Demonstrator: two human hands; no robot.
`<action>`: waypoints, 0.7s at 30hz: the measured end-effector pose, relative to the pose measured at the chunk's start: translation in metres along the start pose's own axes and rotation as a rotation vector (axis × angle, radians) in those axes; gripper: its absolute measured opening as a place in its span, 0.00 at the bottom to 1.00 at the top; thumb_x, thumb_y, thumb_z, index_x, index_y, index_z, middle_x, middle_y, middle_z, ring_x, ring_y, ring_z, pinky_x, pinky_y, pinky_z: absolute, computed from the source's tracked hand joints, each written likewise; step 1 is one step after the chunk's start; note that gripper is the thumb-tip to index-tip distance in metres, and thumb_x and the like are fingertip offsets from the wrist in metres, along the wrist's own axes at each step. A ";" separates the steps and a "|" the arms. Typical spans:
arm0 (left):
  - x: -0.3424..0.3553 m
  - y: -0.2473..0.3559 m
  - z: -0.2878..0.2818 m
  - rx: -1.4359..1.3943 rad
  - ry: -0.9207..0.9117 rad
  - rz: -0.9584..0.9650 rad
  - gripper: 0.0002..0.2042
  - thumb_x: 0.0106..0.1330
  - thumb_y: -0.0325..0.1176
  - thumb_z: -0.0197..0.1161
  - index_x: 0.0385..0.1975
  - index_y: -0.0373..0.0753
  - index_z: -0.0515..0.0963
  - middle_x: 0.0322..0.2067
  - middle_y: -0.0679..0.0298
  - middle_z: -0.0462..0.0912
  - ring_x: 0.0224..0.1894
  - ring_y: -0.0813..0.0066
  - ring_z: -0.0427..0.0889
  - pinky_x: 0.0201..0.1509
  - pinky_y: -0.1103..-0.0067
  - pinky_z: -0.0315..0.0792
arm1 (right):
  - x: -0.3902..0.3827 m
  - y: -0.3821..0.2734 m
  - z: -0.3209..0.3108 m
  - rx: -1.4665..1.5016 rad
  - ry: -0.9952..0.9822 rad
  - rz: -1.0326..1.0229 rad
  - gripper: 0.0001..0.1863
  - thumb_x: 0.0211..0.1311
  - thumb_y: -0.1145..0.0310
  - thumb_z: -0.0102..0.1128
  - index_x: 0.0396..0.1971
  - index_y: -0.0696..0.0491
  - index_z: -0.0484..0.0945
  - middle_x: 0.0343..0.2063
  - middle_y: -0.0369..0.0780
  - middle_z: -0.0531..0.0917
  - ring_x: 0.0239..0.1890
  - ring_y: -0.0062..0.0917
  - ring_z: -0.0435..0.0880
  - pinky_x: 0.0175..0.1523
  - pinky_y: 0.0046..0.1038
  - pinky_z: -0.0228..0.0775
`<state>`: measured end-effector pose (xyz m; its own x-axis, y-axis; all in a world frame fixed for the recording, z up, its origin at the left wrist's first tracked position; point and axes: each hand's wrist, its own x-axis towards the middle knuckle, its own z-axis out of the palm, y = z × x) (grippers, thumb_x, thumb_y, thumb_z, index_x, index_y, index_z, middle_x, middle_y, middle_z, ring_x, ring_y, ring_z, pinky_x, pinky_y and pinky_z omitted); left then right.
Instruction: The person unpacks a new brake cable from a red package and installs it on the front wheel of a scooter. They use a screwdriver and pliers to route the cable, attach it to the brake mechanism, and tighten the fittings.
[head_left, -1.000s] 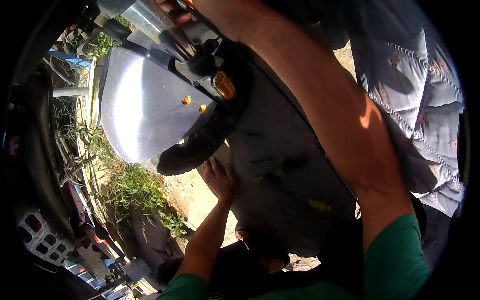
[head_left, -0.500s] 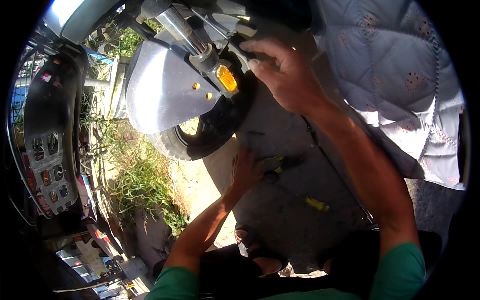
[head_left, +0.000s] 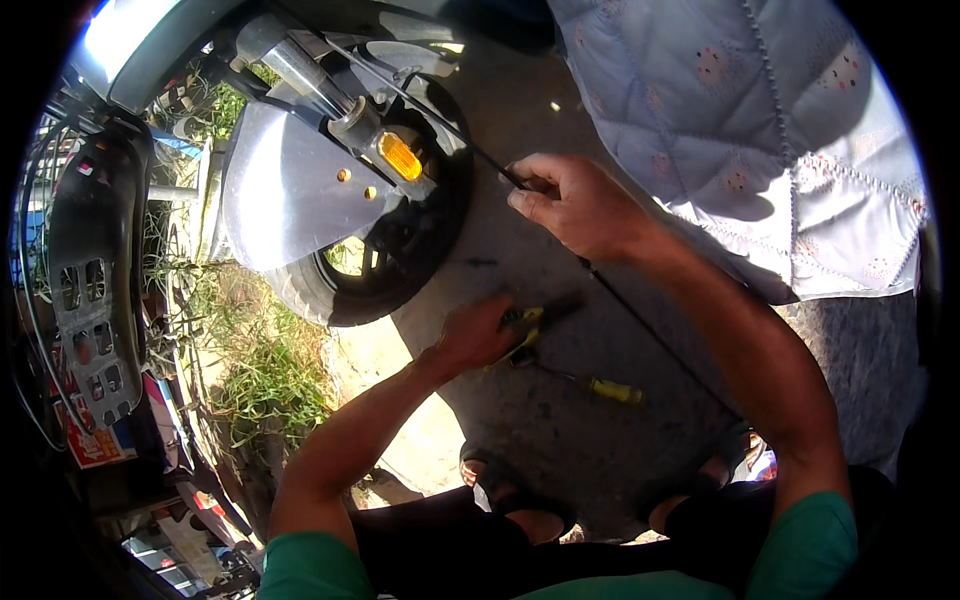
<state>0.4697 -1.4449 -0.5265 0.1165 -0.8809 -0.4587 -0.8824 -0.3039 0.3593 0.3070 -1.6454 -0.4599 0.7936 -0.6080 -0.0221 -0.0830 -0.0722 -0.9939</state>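
Observation:
My right hand (head_left: 572, 205) pinches a long black cable (head_left: 650, 328), which runs from beside the front fork (head_left: 300, 70) down to the lower right. My left hand (head_left: 478, 328) is down on the dark ground, its fingers around a yellow-handled tool (head_left: 528, 325) that looks like pliers; they partly hide it. A screwdriver (head_left: 616, 390) with a yellow handle lies nearby. Above my left hand is a vehicle's front wheel (head_left: 400, 268) with a translucent mudguard (head_left: 280, 185) and an orange reflector (head_left: 400, 155).
A quilted pale cover (head_left: 720, 120) hangs at the upper right. A long black part with square cutouts (head_left: 95, 250) stands at the far left, beside grass (head_left: 260, 390) and assorted clutter. My sandalled feet are at the lower edge of the dark ground (head_left: 580, 450).
My right hand has come down from the top of the fork along the cable. My left hand has moved right, from beside the tyre onto the yellow-handled tool.

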 end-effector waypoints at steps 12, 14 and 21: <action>-0.077 -0.001 -0.064 -1.289 0.153 -0.344 0.04 0.66 0.26 0.56 0.31 0.42 0.68 0.16 0.73 0.62 0.15 0.86 0.60 0.16 0.82 0.53 | -0.017 -0.004 0.001 -0.265 0.256 -0.385 0.15 0.57 0.66 0.63 0.40 0.60 0.80 0.34 0.47 0.80 0.38 0.39 0.80 0.46 0.36 0.72; -0.076 0.010 -0.071 -1.469 0.169 -0.260 0.04 0.67 0.28 0.53 0.30 0.42 0.67 0.16 0.72 0.61 0.14 0.84 0.59 0.16 0.82 0.52 | -0.024 -0.009 0.000 -0.315 0.252 -0.478 0.17 0.58 0.64 0.63 0.41 0.60 0.79 0.35 0.48 0.80 0.40 0.40 0.81 0.47 0.36 0.71; -0.071 0.037 -0.092 -1.602 0.216 -0.085 0.09 0.68 0.39 0.51 0.31 0.42 0.65 0.14 0.68 0.60 0.12 0.79 0.59 0.15 0.80 0.54 | -0.059 -0.037 0.033 -0.069 -0.439 -0.106 0.20 0.60 0.55 0.61 0.38 0.60 0.78 0.34 0.48 0.82 0.37 0.36 0.83 0.42 0.36 0.71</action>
<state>0.4708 -1.4273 -0.4056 0.3188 -0.8324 -0.4533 0.4698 -0.2766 0.8383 0.2831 -1.5808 -0.4253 0.9790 -0.2030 0.0211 -0.0155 -0.1772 -0.9841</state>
